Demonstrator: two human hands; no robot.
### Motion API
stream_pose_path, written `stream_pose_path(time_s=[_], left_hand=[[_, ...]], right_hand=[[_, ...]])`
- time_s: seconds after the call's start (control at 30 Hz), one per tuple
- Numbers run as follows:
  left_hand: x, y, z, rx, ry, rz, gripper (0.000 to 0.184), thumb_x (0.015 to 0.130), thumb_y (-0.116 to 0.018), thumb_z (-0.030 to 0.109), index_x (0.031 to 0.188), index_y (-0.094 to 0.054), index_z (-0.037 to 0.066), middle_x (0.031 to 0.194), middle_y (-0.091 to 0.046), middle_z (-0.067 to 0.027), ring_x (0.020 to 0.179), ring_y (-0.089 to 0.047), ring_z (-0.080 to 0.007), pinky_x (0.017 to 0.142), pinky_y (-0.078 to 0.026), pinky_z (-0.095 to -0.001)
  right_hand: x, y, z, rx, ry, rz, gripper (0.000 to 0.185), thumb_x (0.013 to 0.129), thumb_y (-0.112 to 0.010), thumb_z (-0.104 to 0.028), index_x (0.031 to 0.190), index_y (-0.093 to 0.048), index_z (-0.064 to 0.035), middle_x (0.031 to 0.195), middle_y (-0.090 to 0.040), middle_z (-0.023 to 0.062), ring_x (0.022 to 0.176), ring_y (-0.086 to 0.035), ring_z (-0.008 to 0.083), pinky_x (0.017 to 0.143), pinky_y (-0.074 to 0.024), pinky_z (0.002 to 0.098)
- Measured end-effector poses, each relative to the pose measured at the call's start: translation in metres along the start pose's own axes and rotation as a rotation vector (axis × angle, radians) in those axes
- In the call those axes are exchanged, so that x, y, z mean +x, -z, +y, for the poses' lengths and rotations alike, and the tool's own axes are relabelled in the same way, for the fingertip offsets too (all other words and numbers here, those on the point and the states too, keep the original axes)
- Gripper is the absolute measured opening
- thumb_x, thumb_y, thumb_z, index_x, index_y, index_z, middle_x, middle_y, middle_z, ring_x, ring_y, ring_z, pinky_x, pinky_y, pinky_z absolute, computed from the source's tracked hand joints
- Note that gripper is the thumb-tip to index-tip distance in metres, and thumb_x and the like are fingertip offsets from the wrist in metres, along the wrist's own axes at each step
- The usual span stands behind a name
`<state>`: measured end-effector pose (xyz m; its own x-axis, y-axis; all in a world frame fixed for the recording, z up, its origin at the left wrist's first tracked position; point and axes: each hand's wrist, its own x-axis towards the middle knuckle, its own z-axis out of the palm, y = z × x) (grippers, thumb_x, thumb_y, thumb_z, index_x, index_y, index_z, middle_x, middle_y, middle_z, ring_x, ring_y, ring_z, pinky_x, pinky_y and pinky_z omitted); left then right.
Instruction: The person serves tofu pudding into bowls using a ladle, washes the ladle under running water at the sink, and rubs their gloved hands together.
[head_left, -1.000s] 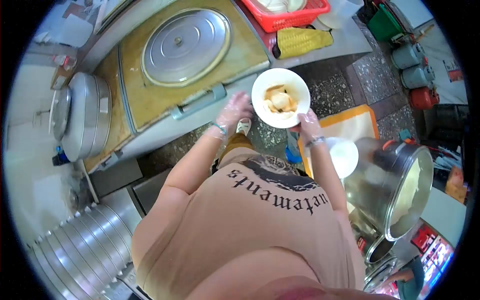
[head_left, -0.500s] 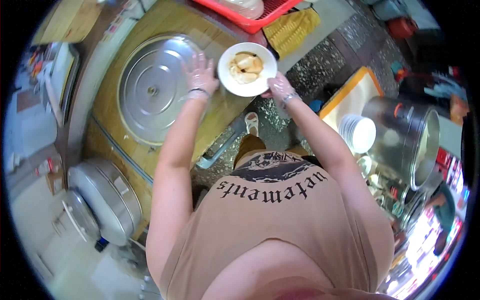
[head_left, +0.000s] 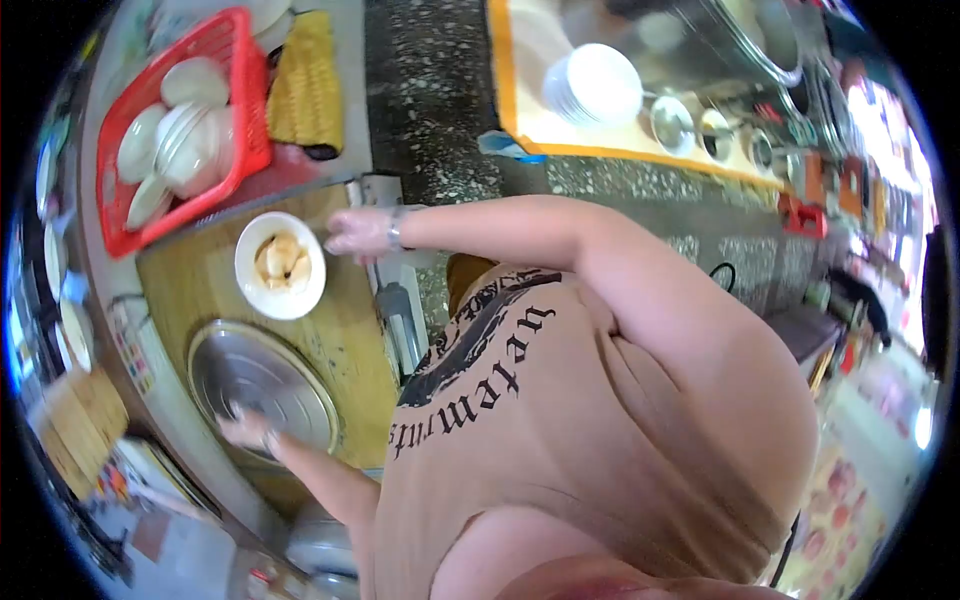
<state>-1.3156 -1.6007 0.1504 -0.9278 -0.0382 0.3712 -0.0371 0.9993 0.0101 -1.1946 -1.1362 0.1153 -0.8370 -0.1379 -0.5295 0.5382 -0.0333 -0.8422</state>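
A white bowl (head_left: 252, 292) with pale, soft-looking pieces in brownish liquid sits on the wooden worktop (head_left: 345, 345). My right hand (head_left: 362, 232), in a clear plastic glove, is just beside the bowl's rim, holding nothing, its fingers slightly bent and apart. Closer to me on the same worktop lies a large round metal lid (head_left: 290, 385). My gloved left hand (head_left: 248, 432) reaches over the lid, its fingers bunched around where the knob seems to be; the hand hides the knob itself.
A red plastic basket (head_left: 248, 110) of white bowls stands beyond the worktop, with a yellow cloth (head_left: 303, 85) beside it. Across the speckled floor, a counter with an orange edge (head_left: 640, 155) carries stacked white dishes (head_left: 605, 85) and a large metal pot (head_left: 690, 40).
My view has turned left. The bowl, held in my right hand before, now rests on the worktop, released. My left hand has gone from lying spread by the lid's edge to its middle.
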Motion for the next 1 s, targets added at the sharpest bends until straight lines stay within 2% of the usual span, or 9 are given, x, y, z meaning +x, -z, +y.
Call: stream_pose_path(time_s=[0.07, 0.2, 0.27, 0.3, 0.43, 0.63, 0.8, 0.93, 1.0], left_hand=[[-0.018, 0.000, -0.012, -0.377, 0.134, 0.067, 0.052, 0.084, -0.064, 0.022, 0.120, -0.049, -0.012, 0.117, -0.054, -0.0300, 0.111, -0.052, -0.0393, 0.100, -0.039, -0.0440], [-0.109, 0.022, 0.159, -0.764, -0.290, -0.052, 0.045, 0.088, -0.054, 0.011, 0.126, -0.041, -0.010, 0.129, -0.046, -0.0234, 0.121, -0.044, -0.0339, 0.104, -0.035, -0.0423], [-0.166, 0.029, 0.249, -0.916, -0.365, -0.491, 0.044, 0.086, -0.048, 0.001, 0.129, -0.040, -0.005, 0.131, -0.044, -0.0195, 0.125, -0.040, -0.0287, 0.107, -0.029, -0.0401], [-0.210, 0.057, 0.317, -1.315, -0.103, -0.711, 0.046, 0.086, -0.050, 0.003, 0.130, -0.041, -0.002, 0.131, -0.045, -0.0185, 0.125, -0.040, -0.0288, 0.107, -0.029, -0.0402], [-0.290, 0.060, 0.433, -0.891, -1.073, -1.142, 0.058, 0.083, -0.062, 0.017, 0.132, -0.039, -0.001, 0.128, -0.047, -0.0230, 0.119, -0.046, -0.0366, 0.100, -0.037, -0.0406], [-0.422, 0.084, 0.567, -0.545, -1.042, -1.362, 0.054, 0.081, -0.061, 0.020, 0.129, -0.045, 0.002, 0.120, -0.053, -0.0235, 0.109, -0.052, -0.0384, 0.095, -0.042, -0.0416], [-0.562, 0.064, 0.645, -0.434, -1.375, -1.197, 0.049, 0.083, -0.057, 0.028, 0.124, -0.050, 0.002, 0.119, -0.055, -0.0238, 0.111, -0.053, -0.0370, 0.096, -0.041, -0.0416], [-0.650, 0.065, 0.727, -0.610, -1.257, -1.441, 0.039, 0.085, -0.055, 0.031, 0.108, -0.059, -0.001, 0.099, -0.063, -0.0207, 0.093, -0.062, -0.0312, 0.085, -0.048, -0.0371], [-0.680, 0.093, 0.780, -0.659, -0.637, -1.860, 0.029, 0.089, -0.053, 0.031, 0.087, -0.054, 0.002, 0.076, -0.056, -0.0118, 0.061, -0.057, -0.0181, 0.062, -0.052, -0.0313]], right_hand=[[-0.041, 0.021, 0.035, -0.207, 0.001, -0.048, 0.049, 0.087, -0.055, -0.032, 0.122, -0.049, 0.0014, 0.092, -0.065, 0.0156, 0.071, -0.065, 0.0228, 0.065, -0.0540, 0.0360], [-0.145, 0.064, 0.101, -0.633, -0.066, 0.002, 0.029, 0.076, -0.052, -0.023, 0.086, -0.065, 0.0003, 0.082, -0.064, 0.0232, 0.076, -0.063, 0.0367, 0.069, -0.0486, 0.0445], [-0.190, 0.074, 0.117, -0.624, -0.137, 0.056, 0.028, 0.076, -0.052, -0.022, 0.087, -0.065, -0.0003, 0.083, -0.064, 0.0228, 0.076, -0.063, 0.0364, 0.070, -0.0487, 0.0441], [-0.207, 0.081, 0.123, -0.628, -0.196, 0.086, 0.027, 0.076, -0.051, -0.020, 0.088, -0.066, -0.0010, 0.083, -0.065, 0.0225, 0.076, -0.063, 0.0361, 0.070, -0.0488, 0.0437], [-0.274, 0.108, 0.150, -0.570, -0.081, 0.349, 0.031, 0.082, -0.052, -0.026, 0.102, -0.060, -0.0034, 0.088, -0.064, 0.0216, 0.085, -0.062, 0.0385, 0.078, -0.0480, 0.0448], [-0.471, 0.175, 0.242, -0.354, 0.044, 0.748, 0.035, 0.082, -0.054, -0.028, 0.105, -0.058, -0.0016, 0.095, -0.063, 0.0218, 0.094, -0.059, 0.0386, 0.085, -0.0458, 0.0452], [-0.678, 0.190, 0.387, -0.202, -0.460, 1.123, 0.041, 0.084, -0.053, -0.028, 0.115, -0.054, -0.0017, 0.107, -0.061, 0.0230, 0.102, -0.057, 0.0384, 0.089, -0.0450, 0.0438], [-0.784, 0.181, 0.461, 0.151, -0.595, 1.252, 0.046, 0.085, -0.054, -0.030, 0.122, -0.053, -0.0028, 0.113, -0.061, 0.0214, 0.106, -0.058, 0.0352, 0.091, -0.0451, 0.0405], [-0.797, 0.169, 0.521, 0.315, -0.515, 1.381, 0.047, 0.085, -0.057, -0.029, 0.123, -0.053, -0.0025, 0.110, -0.063, 0.0182, 0.102, -0.061, 0.0303, 0.089, -0.0467, 0.0374]])
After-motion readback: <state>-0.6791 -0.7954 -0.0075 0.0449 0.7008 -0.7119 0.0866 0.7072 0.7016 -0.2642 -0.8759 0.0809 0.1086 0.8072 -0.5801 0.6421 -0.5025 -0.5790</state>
